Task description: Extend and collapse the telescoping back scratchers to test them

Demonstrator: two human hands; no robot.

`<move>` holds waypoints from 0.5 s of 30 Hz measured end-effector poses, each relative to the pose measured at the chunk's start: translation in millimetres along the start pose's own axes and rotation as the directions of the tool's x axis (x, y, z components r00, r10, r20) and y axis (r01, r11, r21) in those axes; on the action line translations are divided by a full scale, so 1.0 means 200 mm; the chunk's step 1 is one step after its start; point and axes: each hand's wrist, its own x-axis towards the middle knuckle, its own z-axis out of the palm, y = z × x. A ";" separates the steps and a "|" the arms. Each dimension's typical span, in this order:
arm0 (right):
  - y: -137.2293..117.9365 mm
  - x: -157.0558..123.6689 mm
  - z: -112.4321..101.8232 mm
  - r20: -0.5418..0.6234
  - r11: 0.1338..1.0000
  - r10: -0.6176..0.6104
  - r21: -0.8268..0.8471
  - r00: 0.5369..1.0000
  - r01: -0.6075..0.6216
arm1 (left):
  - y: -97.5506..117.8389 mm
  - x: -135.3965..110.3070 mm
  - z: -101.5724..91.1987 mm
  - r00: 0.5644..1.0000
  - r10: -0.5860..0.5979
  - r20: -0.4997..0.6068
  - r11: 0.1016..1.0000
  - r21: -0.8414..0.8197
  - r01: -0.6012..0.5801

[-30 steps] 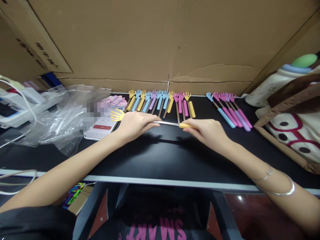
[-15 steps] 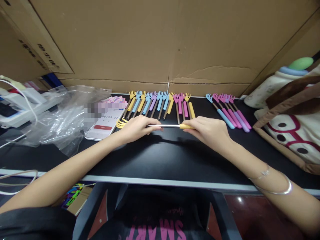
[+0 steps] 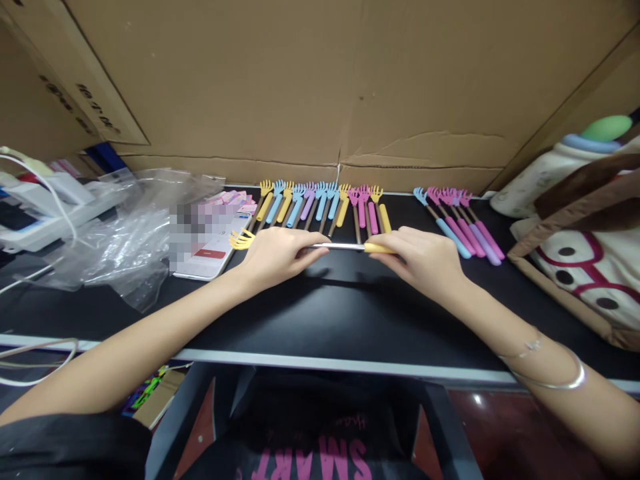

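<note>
Gripping a yellow back scratcher (image 3: 340, 247) level over the black counter (image 3: 320, 313): left hand (image 3: 277, 257) by the claw end, right hand (image 3: 425, 260) on the handle. Along the far edge, a row of coloured scratchers (image 3: 320, 203); toward the left edge, a phone (image 3: 205, 260) and a plastic bag (image 3: 125, 233).

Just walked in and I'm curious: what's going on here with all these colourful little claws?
A person holds one yellow back scratcher level over the black table, its metal shaft drawn out. The left hand grips the claw end; the right hand grips the yellow handle. More scratchers lie in a row behind, a smaller group to the right.
</note>
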 end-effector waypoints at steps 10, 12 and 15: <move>0.00 0.00 0.00 0.205 0.949 0.110 0.268 0.973 -0.164 | -0.03 -0.01 0.00 0.938 0.256 -0.235 0.929 0.329 -0.171; 0.00 0.00 0.00 0.266 0.930 0.114 0.310 0.957 -0.197 | -0.04 -0.01 0.00 0.917 0.306 -0.256 0.905 0.377 -0.197; 0.00 0.00 0.00 0.376 0.901 0.111 0.353 0.920 -0.252 | -0.04 -0.01 0.00 0.882 0.372 -0.289 0.872 0.435 -0.225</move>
